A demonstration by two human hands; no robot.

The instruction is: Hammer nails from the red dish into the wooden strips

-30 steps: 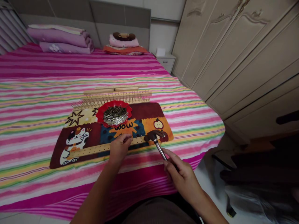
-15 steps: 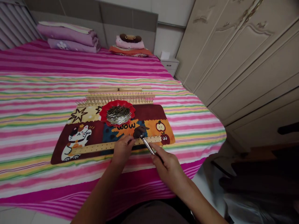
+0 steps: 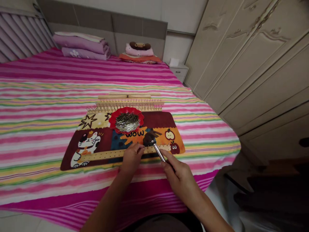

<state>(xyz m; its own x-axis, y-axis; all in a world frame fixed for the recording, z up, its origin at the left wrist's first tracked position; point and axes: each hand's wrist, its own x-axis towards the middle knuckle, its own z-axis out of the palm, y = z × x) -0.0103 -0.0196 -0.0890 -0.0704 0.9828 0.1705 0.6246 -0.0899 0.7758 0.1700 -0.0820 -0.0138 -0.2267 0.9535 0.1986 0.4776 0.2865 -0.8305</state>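
Observation:
My right hand (image 3: 180,172) is wrapped round the handle of a hammer (image 3: 159,152), which has a dark head and a shiny metal shaft. The hammer head is low over a narrow wooden strip (image 3: 106,155) marked with a row of dark dots. On the left of the head, my left hand (image 3: 131,158) pinches a thin nail (image 3: 144,147) at the strip; the fingers hide most of it. Beyond the hands, a red scalloped bowl (image 3: 112,123) holds many loose nails (image 3: 127,122). The strip lies across a patterned mat (image 3: 70,151) with a cat print.
Behind the bowl lie wooden strips (image 3: 130,104) with rows of nails standing up, and plain strips (image 3: 124,96) farther back. Everything rests on a bed with a striped sheet (image 3: 207,129). Folded bedding (image 3: 82,45) is stacked at the headboard; a wardrobe (image 3: 241,64) stands on the right.
The camera view has shifted, so the whole scene sits slightly lower and farther right. Both hands keep nearly the same hold over the strip, with the hammer head still close to the left fingers.

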